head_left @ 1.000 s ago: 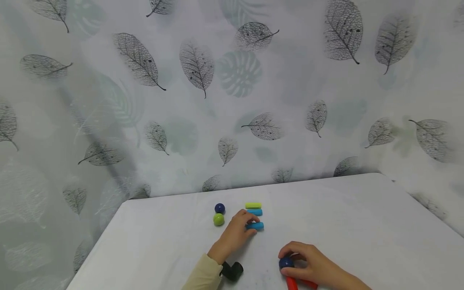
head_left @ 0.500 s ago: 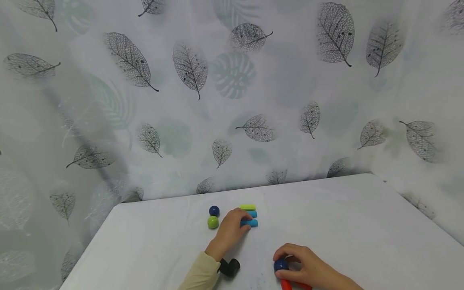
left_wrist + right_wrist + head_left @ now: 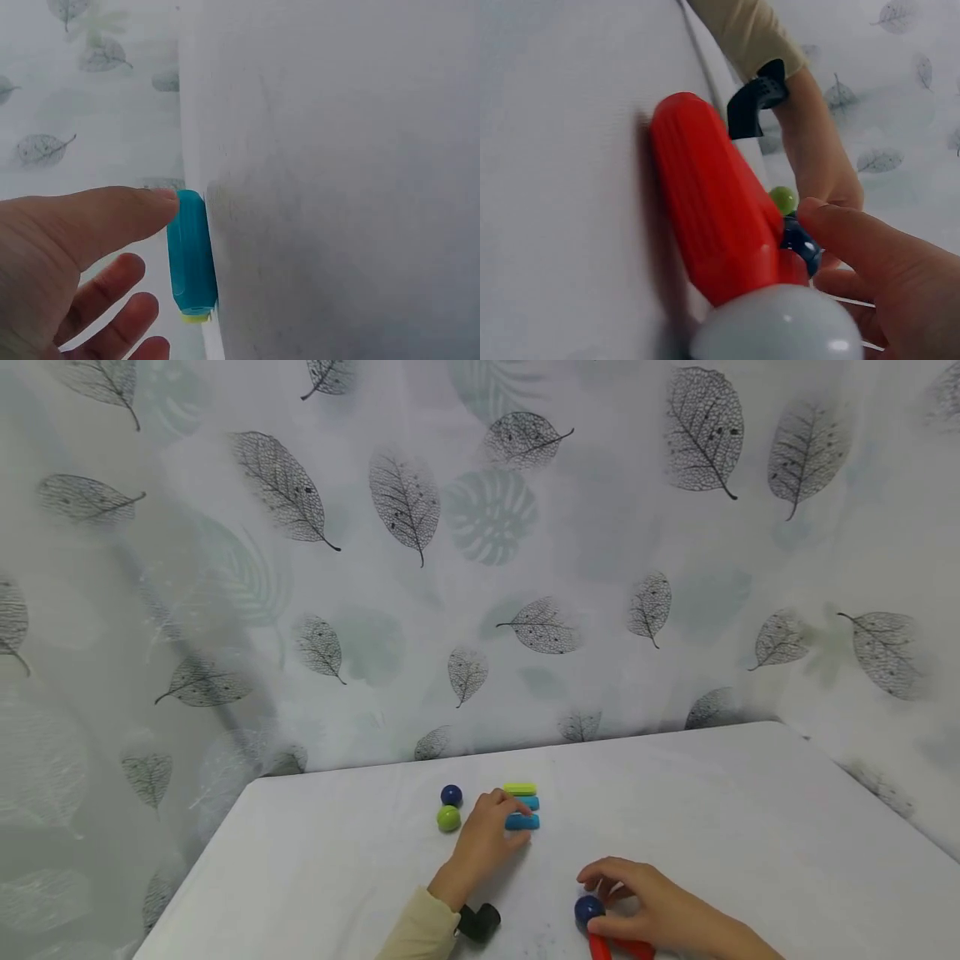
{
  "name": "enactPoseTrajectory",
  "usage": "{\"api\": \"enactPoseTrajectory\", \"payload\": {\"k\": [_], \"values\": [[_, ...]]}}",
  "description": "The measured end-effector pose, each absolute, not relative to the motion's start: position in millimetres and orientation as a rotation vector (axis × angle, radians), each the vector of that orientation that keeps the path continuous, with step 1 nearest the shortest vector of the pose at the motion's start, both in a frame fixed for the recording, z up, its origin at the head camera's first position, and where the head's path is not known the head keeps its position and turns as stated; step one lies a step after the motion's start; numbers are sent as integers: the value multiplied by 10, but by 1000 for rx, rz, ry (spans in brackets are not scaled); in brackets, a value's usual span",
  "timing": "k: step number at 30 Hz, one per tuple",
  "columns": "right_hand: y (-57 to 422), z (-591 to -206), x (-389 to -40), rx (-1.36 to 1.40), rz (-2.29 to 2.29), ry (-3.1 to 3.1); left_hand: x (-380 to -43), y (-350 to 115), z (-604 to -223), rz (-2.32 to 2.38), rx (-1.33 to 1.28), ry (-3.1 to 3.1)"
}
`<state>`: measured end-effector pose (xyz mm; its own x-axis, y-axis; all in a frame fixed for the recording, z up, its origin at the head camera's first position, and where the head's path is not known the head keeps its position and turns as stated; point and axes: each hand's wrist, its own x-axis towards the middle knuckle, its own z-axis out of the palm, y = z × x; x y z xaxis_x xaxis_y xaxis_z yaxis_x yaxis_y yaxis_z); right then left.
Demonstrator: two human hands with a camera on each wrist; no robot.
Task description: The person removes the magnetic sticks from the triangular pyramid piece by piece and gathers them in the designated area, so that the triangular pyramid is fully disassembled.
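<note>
Two light-blue plastic sticks lie stacked at the table's back middle; my left hand point(image 3: 486, 837) is at the nearer blue stick point(image 3: 527, 822), its thumb a little off it in the head view. In the left wrist view the thumb tip overlaps the top of a blue stick point(image 3: 191, 255), and the other fingers spread beside it. My right hand point(image 3: 648, 906) is at a dark blue ball point(image 3: 589, 912), thumb near it and fingers raised away. Red sticks point(image 3: 598, 947) adjoin that ball; in the right wrist view one red stick point(image 3: 705, 195) meets a pale grey ball point(image 3: 780, 330).
A yellow-green stick point(image 3: 520, 788) lies behind the blue ones. Left of my left hand sit another dark blue ball point(image 3: 452, 795) and a green ball point(image 3: 448, 818). A black device point(image 3: 480, 923) is by my left wrist. A leaf-patterned curtain point(image 3: 450, 568) hangs behind the white table point(image 3: 315, 860).
My right fingers have loosened and lifted from the dark blue ball. My left thumb has drawn slightly away from the nearer blue stick. The head view shifted a little.
</note>
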<state>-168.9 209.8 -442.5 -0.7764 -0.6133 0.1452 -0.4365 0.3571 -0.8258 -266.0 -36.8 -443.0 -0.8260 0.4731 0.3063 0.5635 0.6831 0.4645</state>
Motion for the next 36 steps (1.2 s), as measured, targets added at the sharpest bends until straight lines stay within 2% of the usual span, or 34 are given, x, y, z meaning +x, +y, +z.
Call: {"api": "enactPoseTrajectory", "payload": {"k": [20, 24, 31, 36], "values": [[2191, -4359, -1677, -1138, -1270, 2403, -2362, -375, -4346, -903, -919, -2838], [2168, -4332, -1665, -1048, -1261, 2384, -2285, -355, -4331, -932, -992, -2823], [2151, -4308, -1655, -1070, -1216, 2421, -2185, -337, -4290, -962, -1088, -2893], [2135, -4329, -1666, -1095, -1162, 2496, -2157, -344, -4296, -1112, -1298, -2875]]}}
